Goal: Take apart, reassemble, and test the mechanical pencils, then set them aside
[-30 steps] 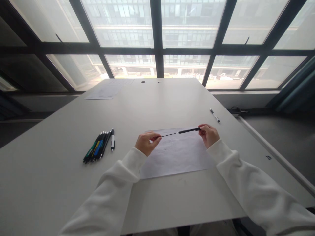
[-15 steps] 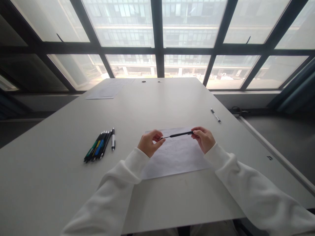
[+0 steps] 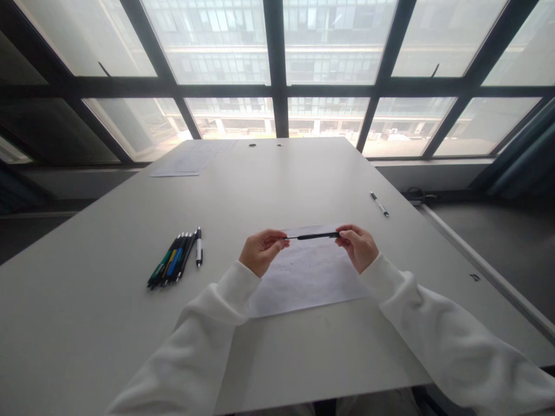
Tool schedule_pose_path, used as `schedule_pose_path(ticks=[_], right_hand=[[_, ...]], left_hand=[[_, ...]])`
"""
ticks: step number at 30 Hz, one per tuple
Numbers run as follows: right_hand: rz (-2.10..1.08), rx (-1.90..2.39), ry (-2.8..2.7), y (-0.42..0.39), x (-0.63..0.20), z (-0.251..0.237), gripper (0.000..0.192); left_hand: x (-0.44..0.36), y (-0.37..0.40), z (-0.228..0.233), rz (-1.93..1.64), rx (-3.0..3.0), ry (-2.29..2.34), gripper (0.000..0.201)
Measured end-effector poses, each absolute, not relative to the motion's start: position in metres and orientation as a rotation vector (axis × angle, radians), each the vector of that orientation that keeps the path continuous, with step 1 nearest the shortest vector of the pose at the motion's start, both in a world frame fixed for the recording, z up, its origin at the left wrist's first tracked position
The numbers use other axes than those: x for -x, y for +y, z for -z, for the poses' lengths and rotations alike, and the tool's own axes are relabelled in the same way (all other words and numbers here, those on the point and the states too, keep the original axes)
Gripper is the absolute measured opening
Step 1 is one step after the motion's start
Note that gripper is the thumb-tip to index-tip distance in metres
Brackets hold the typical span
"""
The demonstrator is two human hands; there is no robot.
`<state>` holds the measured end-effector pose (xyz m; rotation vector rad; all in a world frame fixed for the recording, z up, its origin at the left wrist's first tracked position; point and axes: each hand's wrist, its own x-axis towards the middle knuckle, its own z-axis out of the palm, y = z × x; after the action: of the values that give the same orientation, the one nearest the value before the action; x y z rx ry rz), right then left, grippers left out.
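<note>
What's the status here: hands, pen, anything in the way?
Left hand and right hand pinch a black pen level between them, above the paper sheet. Pen bundle far left, lone pen far right. Nothing between.

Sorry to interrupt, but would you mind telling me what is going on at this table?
A person in white sleeves holds a black pen level between both hands, left hand at one end, right hand at the other, above a sheet of paper on the grey table. A row of pens lies to the left, one lone pen to the right.
</note>
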<state>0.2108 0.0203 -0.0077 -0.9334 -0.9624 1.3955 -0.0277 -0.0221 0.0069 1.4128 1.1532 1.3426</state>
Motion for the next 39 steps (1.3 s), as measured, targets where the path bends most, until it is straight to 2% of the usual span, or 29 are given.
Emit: schedule_pose_path(ticks=[23,39], right_hand=[[-1.439,0.923,-0.986,0.0140,-0.2071,0.0068,0.010],[-1.524,0.899,-1.076,0.0129,-0.2062,0.0088,0.021]], left_hand=[[0.0232,-0.0234,-0.0063,-1.290,-1.431,1.180,0.019],[0.0222,-0.0239,-0.0080,-1.325,-1.366,1.224,0.017]])
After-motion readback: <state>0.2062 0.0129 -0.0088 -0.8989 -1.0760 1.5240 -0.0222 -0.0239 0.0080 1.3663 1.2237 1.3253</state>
